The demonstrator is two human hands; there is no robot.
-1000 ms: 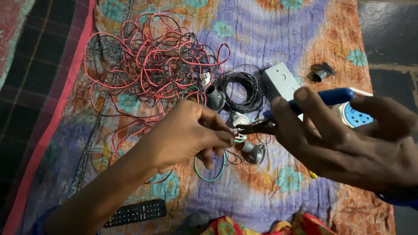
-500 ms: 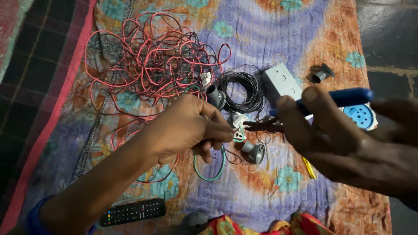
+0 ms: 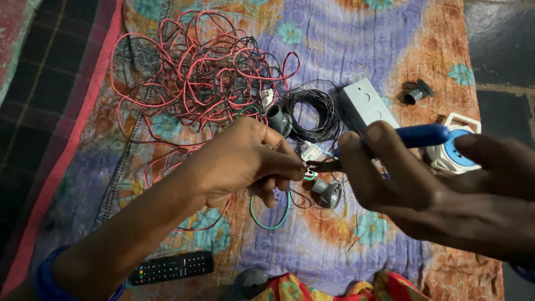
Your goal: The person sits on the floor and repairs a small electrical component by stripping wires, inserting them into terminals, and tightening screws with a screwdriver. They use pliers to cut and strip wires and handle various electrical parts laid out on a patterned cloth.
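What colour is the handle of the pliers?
Blue, on the pliers in the right hand; head view.

A cloth [image 3: 345, 39] covers the floor. The wire tangle [image 3: 195, 72] lies at its far left, with a wire coil [image 3: 312, 114] just right of it and a switch box [image 3: 365, 106] right of the coil. Further right sit a small holder [image 3: 415, 93] and a socket [image 3: 460, 147]. A remote [image 3: 170, 267] lies near the front edge, left of the 2 hands, left hand [image 3: 239, 161] and right hand [image 3: 446, 195], which meet over the middle

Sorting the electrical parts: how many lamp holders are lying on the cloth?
3: grey lamp holder beside the black wire coil, round lamp holder under the hands, dark lamp holder far right. Others may be hidden.
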